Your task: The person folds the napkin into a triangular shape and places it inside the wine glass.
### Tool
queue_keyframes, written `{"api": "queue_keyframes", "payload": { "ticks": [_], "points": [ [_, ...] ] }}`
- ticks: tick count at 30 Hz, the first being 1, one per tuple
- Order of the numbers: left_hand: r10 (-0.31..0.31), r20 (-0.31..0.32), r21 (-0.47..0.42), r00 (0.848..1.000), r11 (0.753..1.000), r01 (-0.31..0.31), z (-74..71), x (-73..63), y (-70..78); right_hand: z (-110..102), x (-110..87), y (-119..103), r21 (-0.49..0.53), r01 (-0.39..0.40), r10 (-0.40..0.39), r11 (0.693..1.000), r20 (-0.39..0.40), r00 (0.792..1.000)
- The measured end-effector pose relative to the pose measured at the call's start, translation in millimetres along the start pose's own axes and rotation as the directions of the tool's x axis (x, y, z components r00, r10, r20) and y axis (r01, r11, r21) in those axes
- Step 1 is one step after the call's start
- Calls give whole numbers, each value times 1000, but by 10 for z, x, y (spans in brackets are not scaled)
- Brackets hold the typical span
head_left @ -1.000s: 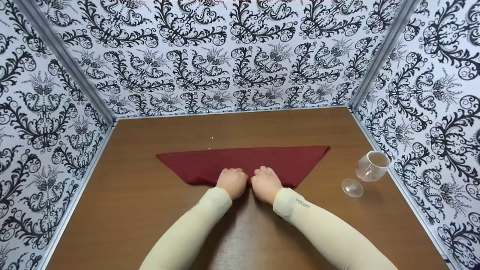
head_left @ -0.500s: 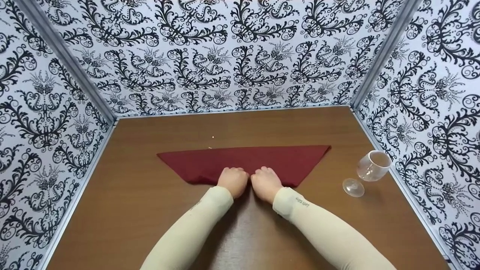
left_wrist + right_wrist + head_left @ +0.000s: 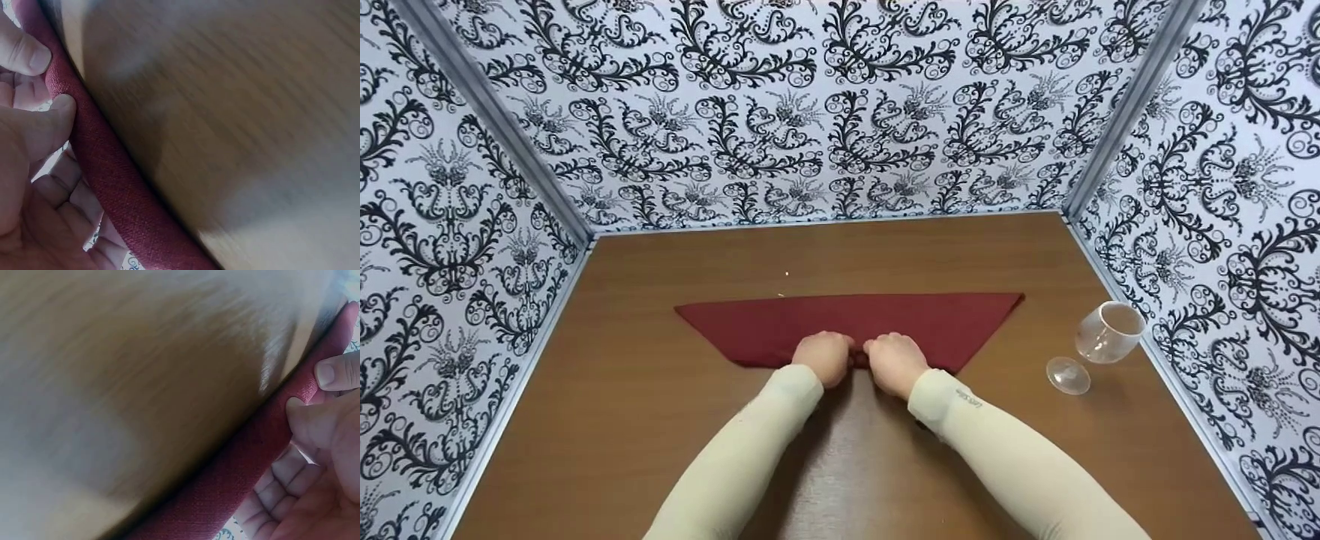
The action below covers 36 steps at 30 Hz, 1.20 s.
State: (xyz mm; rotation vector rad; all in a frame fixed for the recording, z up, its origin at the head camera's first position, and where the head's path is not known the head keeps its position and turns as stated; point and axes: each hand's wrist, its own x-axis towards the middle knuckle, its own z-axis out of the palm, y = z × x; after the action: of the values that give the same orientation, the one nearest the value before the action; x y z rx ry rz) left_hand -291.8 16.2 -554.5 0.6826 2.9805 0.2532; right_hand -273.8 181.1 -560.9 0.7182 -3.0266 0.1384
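Note:
A dark red cloth napkin (image 3: 840, 315) lies on the table as a wide trapezoid, its long edge at the back. At the middle of its near edge my left hand (image 3: 823, 358) and right hand (image 3: 896, 363) are side by side, a narrow gap apart. In the left wrist view, the thumb of my left hand (image 3: 34, 146) presses on the rolled near edge of the napkin (image 3: 121, 180), with curled fingers behind it. The right wrist view shows my right hand (image 3: 315, 450) pinching the same rolled edge (image 3: 225, 478) in the same way.
A clear stemmed glass (image 3: 1108, 334) stands on the right side of the brown wooden table (image 3: 607, 420). Small white specks lie behind the napkin. Patterned walls (image 3: 810, 112) enclose the table at the back and both sides.
Both hands have shifted slightly away from me with the napkin's near edge, and a rolled bit of napkin now shows between them. The glass stays in place.

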Motion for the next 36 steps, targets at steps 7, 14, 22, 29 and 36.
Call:
{"api": "queue_keyframes", "payload": {
  "ticks": [7,14,22,29,36],
  "points": [
    [-32,21,-26,999,999,32,27,23,0,0,12,8,31,-15,15,999,-1,1000],
    [-34,7,-28,999,999,34,78,36,-15,3,18,-28,-37,-3,2,999,-11,1000],
    [-38,-14,-1,999,999,38,103,38,-17,-39,16,-68,-60,-44,45,997,12,999],
    [-31,-39,-36,999,999,29,50,22,-3,-80,83,-25,19,-84,82,996,86,993],
    [52,-99,167,994,985,-35,102,15,18,-44,76,-33,58,-97,95,994,39,995]
  ]
}}
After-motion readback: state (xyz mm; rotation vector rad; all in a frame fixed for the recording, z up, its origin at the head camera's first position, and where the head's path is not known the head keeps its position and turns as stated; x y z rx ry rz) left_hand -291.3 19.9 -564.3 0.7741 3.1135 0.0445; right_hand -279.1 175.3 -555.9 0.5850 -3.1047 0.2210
